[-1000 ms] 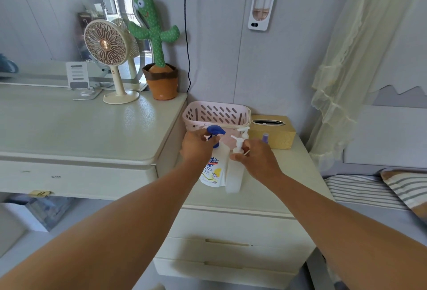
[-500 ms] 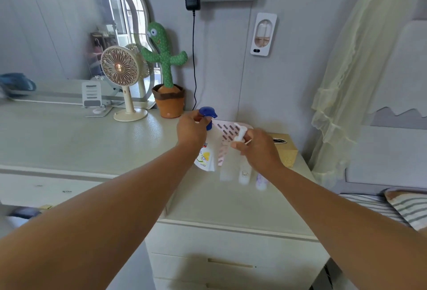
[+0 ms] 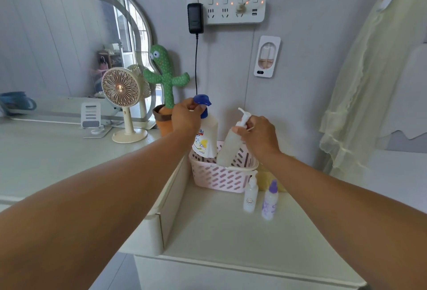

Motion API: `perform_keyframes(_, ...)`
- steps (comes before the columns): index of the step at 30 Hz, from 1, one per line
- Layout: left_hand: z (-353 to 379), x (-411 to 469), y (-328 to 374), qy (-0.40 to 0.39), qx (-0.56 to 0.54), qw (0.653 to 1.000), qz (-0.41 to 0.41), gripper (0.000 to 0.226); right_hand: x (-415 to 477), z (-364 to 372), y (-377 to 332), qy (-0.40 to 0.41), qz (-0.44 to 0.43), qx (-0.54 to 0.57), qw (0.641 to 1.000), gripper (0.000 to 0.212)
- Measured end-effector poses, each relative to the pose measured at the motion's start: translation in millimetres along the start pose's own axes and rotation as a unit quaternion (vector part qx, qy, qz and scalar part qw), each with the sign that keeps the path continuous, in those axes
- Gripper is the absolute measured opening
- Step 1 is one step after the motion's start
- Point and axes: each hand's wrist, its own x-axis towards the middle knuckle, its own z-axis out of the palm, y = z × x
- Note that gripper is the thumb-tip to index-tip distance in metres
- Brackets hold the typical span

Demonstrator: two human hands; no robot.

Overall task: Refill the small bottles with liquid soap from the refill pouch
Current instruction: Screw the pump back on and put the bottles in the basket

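Nearest, on the smooth pale cabinet top (image 3: 219,227), upright and just apart: small pump bottle (image 3: 250,197) of translucent plastic, small purple-capped bottle (image 3: 269,205) with printed label. Just behind, pink slotted plastic basket (image 3: 221,178). Over its rim, soft white refill pouch (image 3: 206,139), blue spout cap pinched by the curled fingers of the left hand (image 3: 186,120); beside it a slim frosted bottle (image 3: 230,148), tilted, pump neck gripped in the curled fingers of the right hand (image 3: 260,136). Farther back, plush green cactus (image 3: 165,74), round-grilled cream fan (image 3: 121,88).
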Motion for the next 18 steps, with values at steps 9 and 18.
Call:
perform_keyframes(9, 19, 36, -27, -0.024, 0.000, 1.000, -0.012, 0.020, 39, 17, 21, 0.016, 0.014, -0.025, 0.999, 0.024)
perform_keyframes(18, 42, 62, -68, -0.055, 0.021, 0.998, -0.038, 0.012, 66, 47, 49, -0.018, 0.030, -0.091, 0.995, 0.024)
